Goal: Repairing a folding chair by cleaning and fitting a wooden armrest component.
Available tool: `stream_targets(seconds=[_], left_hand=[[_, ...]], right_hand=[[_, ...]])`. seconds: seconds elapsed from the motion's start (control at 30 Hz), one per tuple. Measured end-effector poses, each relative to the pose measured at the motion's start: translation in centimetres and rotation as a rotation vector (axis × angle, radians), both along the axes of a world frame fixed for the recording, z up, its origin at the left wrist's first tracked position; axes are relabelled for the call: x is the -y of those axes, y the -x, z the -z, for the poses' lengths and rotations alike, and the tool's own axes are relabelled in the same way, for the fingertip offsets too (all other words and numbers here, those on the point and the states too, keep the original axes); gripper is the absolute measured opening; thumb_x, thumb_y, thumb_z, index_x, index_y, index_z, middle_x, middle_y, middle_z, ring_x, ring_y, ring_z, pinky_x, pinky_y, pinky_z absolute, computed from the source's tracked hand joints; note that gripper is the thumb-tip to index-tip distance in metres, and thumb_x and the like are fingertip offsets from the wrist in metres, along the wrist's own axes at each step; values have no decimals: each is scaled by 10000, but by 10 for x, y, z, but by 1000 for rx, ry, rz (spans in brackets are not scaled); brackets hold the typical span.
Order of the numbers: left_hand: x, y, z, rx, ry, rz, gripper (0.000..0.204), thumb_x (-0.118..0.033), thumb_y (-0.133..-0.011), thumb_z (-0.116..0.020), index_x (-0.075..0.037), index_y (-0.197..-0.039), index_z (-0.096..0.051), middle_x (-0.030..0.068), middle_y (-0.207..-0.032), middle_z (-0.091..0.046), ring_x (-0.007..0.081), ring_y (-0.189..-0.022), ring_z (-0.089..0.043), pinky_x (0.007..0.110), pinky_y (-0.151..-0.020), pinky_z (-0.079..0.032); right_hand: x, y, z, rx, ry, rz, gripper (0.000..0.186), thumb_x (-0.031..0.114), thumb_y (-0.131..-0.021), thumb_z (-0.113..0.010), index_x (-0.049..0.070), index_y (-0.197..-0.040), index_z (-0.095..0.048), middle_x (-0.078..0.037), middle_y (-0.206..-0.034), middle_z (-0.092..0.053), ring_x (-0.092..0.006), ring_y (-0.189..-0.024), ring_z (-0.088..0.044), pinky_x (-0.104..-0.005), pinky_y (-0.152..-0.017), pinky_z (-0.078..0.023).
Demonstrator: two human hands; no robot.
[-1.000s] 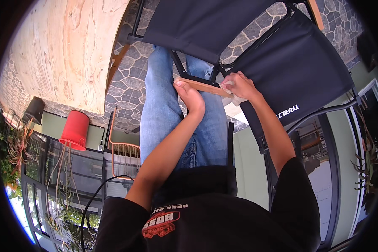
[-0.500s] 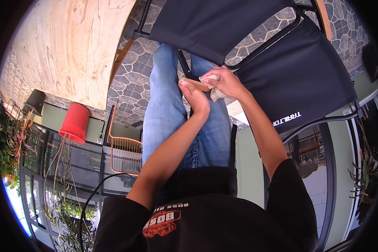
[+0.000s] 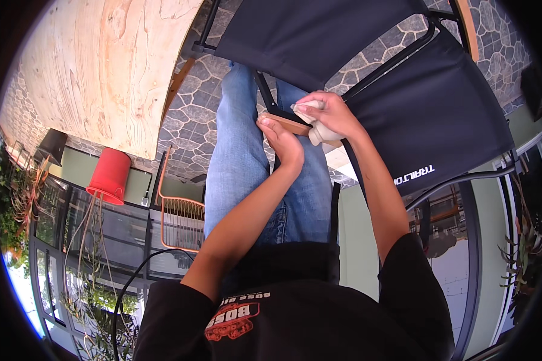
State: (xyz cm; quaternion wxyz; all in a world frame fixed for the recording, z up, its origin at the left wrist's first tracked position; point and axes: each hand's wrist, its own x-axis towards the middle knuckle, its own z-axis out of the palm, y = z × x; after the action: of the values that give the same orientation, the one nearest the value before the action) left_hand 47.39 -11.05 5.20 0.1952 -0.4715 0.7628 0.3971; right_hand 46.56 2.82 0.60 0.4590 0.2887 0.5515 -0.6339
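Observation:
A black folding chair [image 3: 427,114] with a dark fabric seat and back lies tipped across my knees. Its wooden armrest [image 3: 290,124] is over my lap, and my left hand [image 3: 281,142] wraps round the armrest's left end. Bunched in my right hand [image 3: 337,113] is a whitish cloth [image 3: 310,111], with part of it hanging below the fingers. The cloth is at the armrest's right end; whether it touches the wood I cannot tell. My fingers hide part of both.
A pale wooden tabletop [image 3: 102,66] fills the upper left. A red bucket planter [image 3: 109,174] with trailing stems, a dark pot [image 3: 51,146] and an orange-framed wire chair [image 3: 180,221] stand around. Irregular stone paving [image 3: 193,111] covers the floor.
My right hand and the cloth have moved slightly right along the armrest, uncovering more of the wood. My left hand keeps its hold. The chair has shifted a little.

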Motion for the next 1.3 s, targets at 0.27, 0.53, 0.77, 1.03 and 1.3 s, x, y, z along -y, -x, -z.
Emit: stream_targets(seconds=[0.27, 0.53, 0.77, 1.03, 1.3], left_hand=[[14, -9, 11, -6, -60, -45, 591, -477, -1117, -210, 28, -1305, -453, 289, -1307, -520, 403, -1253, -499, 442, -1087, -350], [8, -10, 7, 52, -33, -37, 586, -474, -1118, -205, 29, -1296, -448, 294, -1324, -510, 415, -1261, -495, 452, -1085, -350], [7, -6, 8, 31, -39, -45, 592, -478, -1118, -197, 27, -1310, -440, 292, -1332, -507, 411, -1261, -497, 449, -1086, -352], [9, -12, 11, -6, -80, -97, 588, -472, -1120, -191, 24, -1316, -439, 288, -1338, -508, 405, -1270, -496, 441, -1088, -355], [5, -11, 11, 19, -33, -77, 588, -467, -1121, -197, 28, -1341, -423, 299, -1336, -508, 432, -1280, -492, 447, -1094, -355]], right_hand=[[54, 46, 23, -185, -196, -235, 229, 358, -919, -742, 191, -1069, -789, -24, -1134, -724, -264, -1200, -603, -428, -998, -493], [86, 76, 47, -158, -407, -305, 228, 368, -936, -717, 214, -1096, -766, -8, -1156, -682, -271, -1229, -566, -458, -999, -486], [85, 69, 32, -167, -407, -241, 214, 360, -936, -710, 194, -1055, -775, -36, -1135, -704, -254, -1193, -589, -478, -949, -514], [53, 67, 8, 33, -72, -260, 250, 383, -915, -729, 186, -1063, -770, -52, -1132, -735, -259, -1190, -610, -477, -940, -508], [79, 78, 48, -255, -396, -365, 251, 340, -918, -728, 171, -1104, -739, -67, -1169, -705, -276, -1194, -603, -500, -905, -526]])
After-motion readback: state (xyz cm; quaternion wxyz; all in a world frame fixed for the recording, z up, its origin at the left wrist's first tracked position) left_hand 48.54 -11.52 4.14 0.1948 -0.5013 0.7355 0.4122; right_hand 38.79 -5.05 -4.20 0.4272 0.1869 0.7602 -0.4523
